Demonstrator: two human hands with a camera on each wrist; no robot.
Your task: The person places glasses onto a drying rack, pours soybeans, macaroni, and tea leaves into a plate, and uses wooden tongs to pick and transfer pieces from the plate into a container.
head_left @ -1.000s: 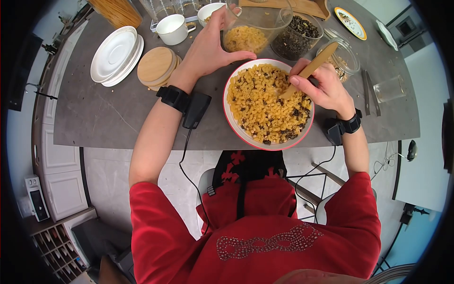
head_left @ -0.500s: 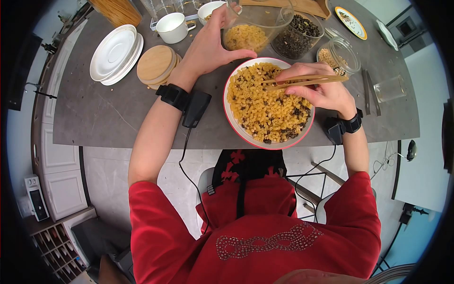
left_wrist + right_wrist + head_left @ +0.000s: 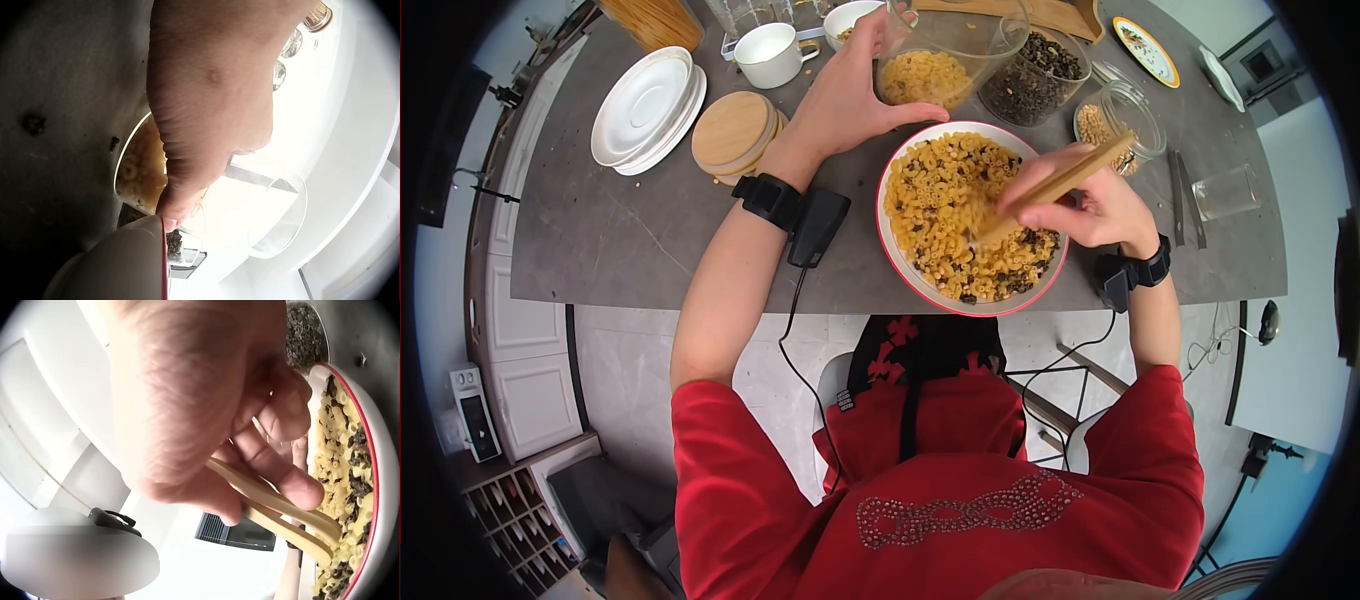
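Note:
The right hand (image 3: 1095, 205) pinches wooden tongs (image 3: 1065, 185) whose tips reach into the pasta in a red-rimmed white bowl (image 3: 887, 235). In the right wrist view, both arms of the tongs (image 3: 281, 519) touch yellow pasta mixed with dark bits. The left hand (image 3: 845, 105) is curled round the side of a clear glass container (image 3: 990, 45) with yellow pasta in its bottom, just behind the bowl. Its thumb lies close to the bowl's rim. In the left wrist view, the hand (image 3: 206, 94) hides much of the glass container (image 3: 119, 165).
Behind the bowl stand a glass of dark dried bits (image 3: 1032, 80) and an open jar of pale pieces (image 3: 1115, 120). At the right lie metal tongs (image 3: 1185, 200) and an empty glass (image 3: 1228, 192). Stacked white plates (image 3: 640, 105), wooden lids (image 3: 735, 135) and a white cup (image 3: 770, 57) are at the left.
The wooden tongs have swung from nearly level to a slant, with their tips lower and nearer the bowl's middle. The left hand keeps its hold on the glass container.

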